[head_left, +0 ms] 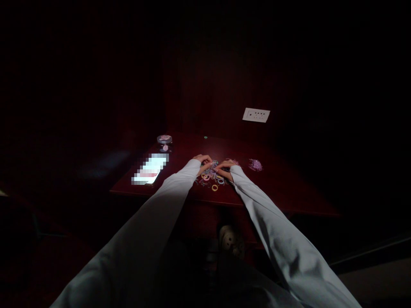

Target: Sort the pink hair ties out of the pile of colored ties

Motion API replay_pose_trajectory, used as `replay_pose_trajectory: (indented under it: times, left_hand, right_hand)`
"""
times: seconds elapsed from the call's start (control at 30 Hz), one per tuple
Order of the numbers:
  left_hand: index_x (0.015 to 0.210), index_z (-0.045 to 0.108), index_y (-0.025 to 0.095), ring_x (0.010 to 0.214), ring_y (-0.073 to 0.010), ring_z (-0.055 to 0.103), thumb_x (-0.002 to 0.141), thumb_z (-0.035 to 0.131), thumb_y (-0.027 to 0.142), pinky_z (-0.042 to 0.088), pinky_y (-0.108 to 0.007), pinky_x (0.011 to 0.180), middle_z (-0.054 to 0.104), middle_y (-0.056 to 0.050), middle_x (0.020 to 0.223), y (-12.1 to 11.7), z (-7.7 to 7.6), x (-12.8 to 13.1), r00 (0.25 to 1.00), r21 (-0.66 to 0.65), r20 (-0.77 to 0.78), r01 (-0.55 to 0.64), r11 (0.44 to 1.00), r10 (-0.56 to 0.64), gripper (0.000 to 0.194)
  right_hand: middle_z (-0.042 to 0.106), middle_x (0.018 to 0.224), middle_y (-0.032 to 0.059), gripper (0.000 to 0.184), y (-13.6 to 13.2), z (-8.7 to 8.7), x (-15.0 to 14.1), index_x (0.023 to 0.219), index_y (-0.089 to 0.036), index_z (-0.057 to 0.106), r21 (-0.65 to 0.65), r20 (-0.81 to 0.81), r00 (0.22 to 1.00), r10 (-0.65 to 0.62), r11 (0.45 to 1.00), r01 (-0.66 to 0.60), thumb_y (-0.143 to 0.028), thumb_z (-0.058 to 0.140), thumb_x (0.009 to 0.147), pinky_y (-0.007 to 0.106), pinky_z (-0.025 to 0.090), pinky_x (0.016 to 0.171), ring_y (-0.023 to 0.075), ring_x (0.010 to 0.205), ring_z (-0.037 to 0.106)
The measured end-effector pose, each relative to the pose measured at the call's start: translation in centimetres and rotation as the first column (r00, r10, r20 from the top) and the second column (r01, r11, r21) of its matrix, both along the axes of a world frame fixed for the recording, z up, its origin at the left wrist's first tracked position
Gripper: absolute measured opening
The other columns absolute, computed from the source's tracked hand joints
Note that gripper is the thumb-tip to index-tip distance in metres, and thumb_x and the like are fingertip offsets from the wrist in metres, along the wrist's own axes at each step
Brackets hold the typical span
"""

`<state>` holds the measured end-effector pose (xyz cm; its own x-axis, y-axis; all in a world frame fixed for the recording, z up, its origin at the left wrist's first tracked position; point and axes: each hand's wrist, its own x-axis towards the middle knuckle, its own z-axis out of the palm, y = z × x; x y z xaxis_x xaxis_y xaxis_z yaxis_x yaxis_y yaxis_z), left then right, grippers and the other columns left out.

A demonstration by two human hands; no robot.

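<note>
A loose pile of colourful hair ties (pixel 207 177) lies near the front of the table, with yellow, pink, blue and purple rings in it. My left hand (pixel 204 160) reaches into the pile's far left side, its fingers bent and closed. From the right, my right hand (pixel 225 166) comes in with thumb and fingers pinched close to the left fingertips. Whatever sits between the fingers of either hand is too small and dark to make out. One yellow hair tie (pixel 215 188) rests at the pile's near edge. Some pink hair ties (pixel 232 162) show just behind my right hand.
On the dark red table (pixel 279 188), a purple bunch of hair ties (pixel 255 164) lies at right. A lit phone (pixel 150 169), its screen blurred, and a clear lidded jar (pixel 165 143) are at left. One green hair tie (pixel 206 137) lies far back. A socket panel (pixel 256 115) is on the wall.
</note>
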<state>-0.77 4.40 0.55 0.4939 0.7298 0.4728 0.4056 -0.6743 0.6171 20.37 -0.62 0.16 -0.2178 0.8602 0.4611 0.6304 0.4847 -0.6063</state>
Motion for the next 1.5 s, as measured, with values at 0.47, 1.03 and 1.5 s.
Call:
replay_pose_trajectory:
  times: [0.47, 1.03, 1.5]
  left_hand:
    - [0.087, 0.071, 0.02, 0.082, -0.016, 0.061, 0.092, 0.067, 0.021, 0.052, -0.029, 0.084, 0.064, -0.001, 0.084, -0.4, -0.2, -0.1, 0.996, 0.023, -0.004, -0.086, 0.996, 0.086, 0.007]
    - [0.09, 0.072, 0.022, 0.082, -0.0173, 0.061, 0.094, 0.064, 0.026, 0.049, -0.028, 0.079, 0.065, -0.001, 0.084, -0.1, -0.4, -0.8, 0.997, 0.066, -0.045, -0.059, 0.996, 0.062, 0.009]
    - [0.094, 0.072, 0.022, 0.085, -0.0189, 0.062, 0.095, 0.061, 0.021, 0.048, -0.032, 0.087, 0.072, -0.002, 0.084, -1.0, 0.4, -0.6, 0.982, 0.062, -0.045, -0.182, 0.981, 0.185, 0.011]
  right_hand:
    - [0.074, 0.099, 0.0104, 0.04, -1.4, 1.5, 4.0, 0.093, -0.025, 0.081, 0.333, 0.176, 0.756, -0.631, 0.761, 0.557, -0.054, 0.055, 0.101, 0.043, 0.031, 0.092, 0.0306, 0.105, 0.05]
    - [0.07, 0.1, 0.01, 0.054, -1.4, 1.6, 4.2, 0.081, -0.022, 0.076, 0.182, 0.174, 0.617, -0.768, 0.641, 0.746, -0.057, 0.042, 0.103, 0.044, 0.028, 0.091, 0.0298, 0.106, 0.047]
    - [0.075, 0.088, 0.0062, 0.037, -1.8, 1.0, 1.6, 0.084, -0.027, 0.079, 0.122, 0.163, 0.969, -0.186, 0.978, 0.167, -0.051, 0.054, 0.099, 0.043, 0.041, 0.095, 0.0263, 0.098, 0.055]
